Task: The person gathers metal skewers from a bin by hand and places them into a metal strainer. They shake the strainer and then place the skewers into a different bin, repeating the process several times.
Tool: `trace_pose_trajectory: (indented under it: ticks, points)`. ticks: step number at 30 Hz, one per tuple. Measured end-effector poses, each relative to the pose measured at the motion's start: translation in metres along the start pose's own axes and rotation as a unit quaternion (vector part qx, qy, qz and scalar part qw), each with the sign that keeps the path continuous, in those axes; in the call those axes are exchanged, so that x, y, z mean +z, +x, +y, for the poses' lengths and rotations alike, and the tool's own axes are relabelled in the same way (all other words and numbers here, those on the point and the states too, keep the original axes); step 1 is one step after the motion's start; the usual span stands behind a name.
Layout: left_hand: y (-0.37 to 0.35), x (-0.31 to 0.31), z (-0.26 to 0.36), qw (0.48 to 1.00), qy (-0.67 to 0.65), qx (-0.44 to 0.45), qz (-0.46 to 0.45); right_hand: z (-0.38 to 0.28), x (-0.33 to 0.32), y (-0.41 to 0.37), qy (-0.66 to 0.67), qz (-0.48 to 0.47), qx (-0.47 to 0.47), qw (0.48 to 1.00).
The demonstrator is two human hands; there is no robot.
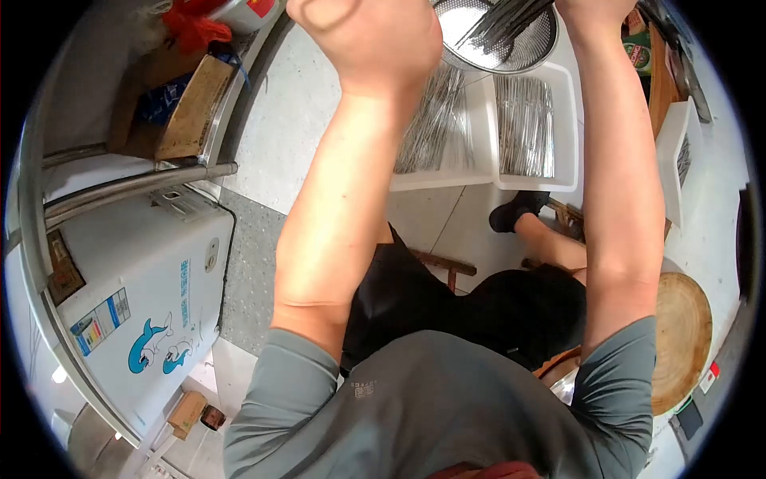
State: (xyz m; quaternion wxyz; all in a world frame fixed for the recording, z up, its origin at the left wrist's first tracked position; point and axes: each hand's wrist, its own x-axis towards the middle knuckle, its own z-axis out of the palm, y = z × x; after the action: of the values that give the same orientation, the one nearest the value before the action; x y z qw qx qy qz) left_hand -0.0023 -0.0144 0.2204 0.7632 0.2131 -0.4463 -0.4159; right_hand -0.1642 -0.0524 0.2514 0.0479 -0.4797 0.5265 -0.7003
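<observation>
Head view, looking down over both raised forearms.

Left hand (369, 38): far, centre-left. Fingers curled tight into a fist; cannot tell whether anything is inside it. It sits just left of the metal bowl (536, 49) and above the near-left part of the white tray (482, 108).

Right hand (594, 9): far right, mostly cut off by the frame edge. Finger spread and any hold cannot be told.

Bundle of thin metal skewers (504, 22): lies in the bowl, between the two hands, fanning toward the right hand; contact with it not visible.

The tray is on the floor, near side of the bowl, with two compartments. More skewers lie in the left compartment (435, 120) and in the right compartment (524, 126).

Surroundings: white chest freezer (144, 295) at left, round wooden block (685, 335) at right.
</observation>
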Motion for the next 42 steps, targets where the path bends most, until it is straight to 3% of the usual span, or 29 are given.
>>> trace_pose_trajectory:
  ticks: [3,9,10,13,15,19,21,23,27,33,37,42]
  points:
    - [0.003,0.007,0.014,0.999,-0.018,0.015,0.027,-0.013,-0.003,0.002,0.004,0.026,-0.062,0.998]
    - [0.011,0.035,0.080,0.992,-0.035,0.104,-0.064,-0.060,-0.023,0.020,-0.082,-0.012,-0.089,0.993]
    - [0.013,0.039,0.090,0.989,-0.015,0.123,-0.084,-0.070,-0.021,0.021,-0.025,0.002,-0.057,0.998]
    - [0.019,0.050,0.114,0.987,-0.018,0.142,-0.076,-0.090,-0.027,0.021,0.001,-0.025,-0.132,0.991]
    - [0.015,0.051,0.125,0.988,-0.019,0.134,-0.079,-0.095,-0.024,0.019,-0.025,-0.012,-0.089,0.996]
    - [0.005,0.039,0.118,0.998,0.007,0.049,-0.034,-0.093,-0.024,-0.009,-0.106,-0.003,-0.005,0.994]
    - [0.005,0.028,0.097,0.999,0.016,0.042,0.000,-0.070,-0.020,-0.018,-0.048,-0.020,0.029,0.998]
    - [-0.007,0.021,0.101,0.998,0.042,-0.045,-0.025,-0.049,-0.019,-0.032,-0.036,-0.019,0.051,0.998]
    - [-0.018,0.005,0.065,0.984,0.121,-0.130,0.001,-0.018,-0.022,-0.059,-0.025,-0.025,0.139,0.990]
    - [-0.043,-0.015,0.000,0.978,0.097,-0.186,0.015,0.055,-0.042,-0.097,-0.046,-0.029,0.207,0.977]
    - [-0.056,-0.012,-0.004,0.964,0.115,-0.240,-0.013,0.083,-0.057,-0.119,-0.056,-0.016,0.206,0.977]
    - [-0.059,-0.010,-0.032,0.969,0.105,-0.219,-0.046,0.097,-0.066,-0.127,-0.050,0.002,0.208,0.977]
